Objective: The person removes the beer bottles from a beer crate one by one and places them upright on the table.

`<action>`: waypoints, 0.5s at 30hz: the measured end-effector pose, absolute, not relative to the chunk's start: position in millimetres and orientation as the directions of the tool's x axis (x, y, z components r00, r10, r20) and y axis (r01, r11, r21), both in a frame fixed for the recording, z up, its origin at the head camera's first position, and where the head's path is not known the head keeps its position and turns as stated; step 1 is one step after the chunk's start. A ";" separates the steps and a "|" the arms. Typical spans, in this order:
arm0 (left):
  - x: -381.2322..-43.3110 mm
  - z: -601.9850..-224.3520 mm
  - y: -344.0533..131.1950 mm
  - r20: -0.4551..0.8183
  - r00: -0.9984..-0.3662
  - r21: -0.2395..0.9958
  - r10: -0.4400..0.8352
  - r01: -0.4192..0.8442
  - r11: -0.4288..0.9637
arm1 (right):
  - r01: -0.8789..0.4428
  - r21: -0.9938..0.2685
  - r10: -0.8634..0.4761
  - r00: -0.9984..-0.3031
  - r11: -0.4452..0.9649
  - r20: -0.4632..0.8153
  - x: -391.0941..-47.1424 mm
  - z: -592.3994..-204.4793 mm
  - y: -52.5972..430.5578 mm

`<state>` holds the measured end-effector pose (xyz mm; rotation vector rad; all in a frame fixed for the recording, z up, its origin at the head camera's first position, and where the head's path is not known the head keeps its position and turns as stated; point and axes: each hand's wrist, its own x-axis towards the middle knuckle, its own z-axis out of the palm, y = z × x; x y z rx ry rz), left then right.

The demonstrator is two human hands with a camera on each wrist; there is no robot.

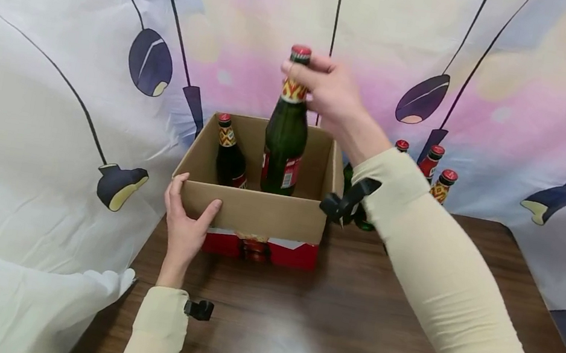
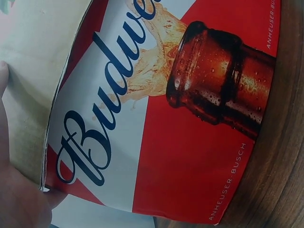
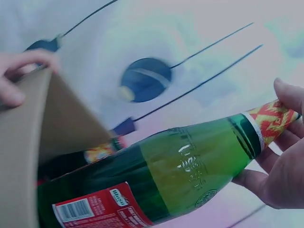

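Note:
My right hand (image 1: 337,90) grips a green glass beer bottle (image 1: 287,134) by its neck, just under the red cap. The bottle hangs upright over the open cardboard box (image 1: 255,212), its base hidden behind the front wall. In the right wrist view the bottle's red label (image 3: 97,211) with a barcode shows near the box wall. My left hand (image 1: 187,232) holds the box's front left corner, thumb on the front panel and fingers over the side edge. Inside the box, at the left, stands another bottle (image 1: 231,156) with a red cap. Red and white Budweiser print (image 2: 180,166) covers the box's lower outside.
Several capped bottles (image 1: 443,185) stand on the table to the right of the box, partly hidden by my right forearm. The brown wooden table (image 1: 351,309) extends in front of the box. A patterned cloth (image 1: 261,27) hangs behind, and white fabric (image 1: 12,295) lies at the left.

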<state>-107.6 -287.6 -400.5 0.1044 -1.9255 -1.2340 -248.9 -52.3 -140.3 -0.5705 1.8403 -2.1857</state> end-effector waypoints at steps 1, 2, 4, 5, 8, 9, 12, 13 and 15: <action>-108.1 -399.8 -288.4 0.594 -0.654 0.784 -0.469 0.342 0.517 | -0.054 -0.975 -0.405 -0.903 -0.213 0.139 -249.3 -130.2 -47.6; -108.6 -399.0 -289.1 0.596 -0.653 0.783 -0.467 0.344 0.518 | -0.048 -0.970 -0.395 -0.908 -0.237 0.141 -249.8 -121.0 -42.7; -109.8 -398.1 -290.0 0.599 -0.651 0.781 -0.466 0.346 0.521 | -0.045 -0.962 -0.367 -0.919 -0.270 0.146 -250.6 -104.5 -32.4; -110.4 -398.0 -290.3 0.600 -0.651 0.779 -0.465 0.346 0.522 | -0.055 -0.959 -0.353 -0.923 -0.279 0.155 -250.8 -97.3 -27.1; -111.1 -399.4 -289.3 0.594 -0.656 0.784 -0.466 0.342 0.518 | -0.105 -0.957 -0.322 -0.927 -0.272 0.193 -251.0 -81.6 -9.2; -110.9 -400.2 -288.7 0.590 -0.658 0.787 -0.468 0.340 0.514 | -0.123 -0.957 -0.314 -0.927 -0.264 0.206 -250.8 -77.8 -3.0; -110.0 -402.1 -287.4 0.579 -0.665 0.795 -0.471 0.335 0.505 | -0.169 -0.947 -0.283 -0.927 -0.273 0.247 -249.8 -67.1 16.2; -109.7 -402.3 -287.3 0.577 -0.667 0.797 -0.471 0.334 0.504 | -0.173 -0.944 -0.270 -0.929 -0.282 0.251 -249.4 -63.6 22.8; -110.0 -402.5 -287.1 0.579 -0.670 0.796 -0.465 0.340 0.501 | -0.184 -0.937 -0.243 -0.935 -0.297 0.260 -249.0 -57.4 36.0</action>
